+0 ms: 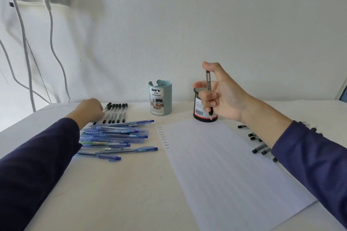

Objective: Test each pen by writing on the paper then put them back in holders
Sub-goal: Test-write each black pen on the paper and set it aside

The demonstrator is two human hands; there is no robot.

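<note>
Readable text: pale blue cylindrical plastic pen holder (160,97) has a label reading "DIY DESK ORGANIZER" with a barcode below it, digits too small to read. Translucent blue click pens (120,135) piled on the worktop (122,193) carry "DIY" in white on the barrels; other barrel print is blurred. White lined paper sheet (225,165): handwritten "Test" repeated in a column near its top-left corner. Black wire-mesh round pen holder (199,110) has a white-and-red sticker with a barcode, text illegible.

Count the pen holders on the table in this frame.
2. A pale blue desk organizer stands near the wall, mid-table; a black mesh cup stands just right of it, partly behind the right hand holding a pen. No others visible.
</note>
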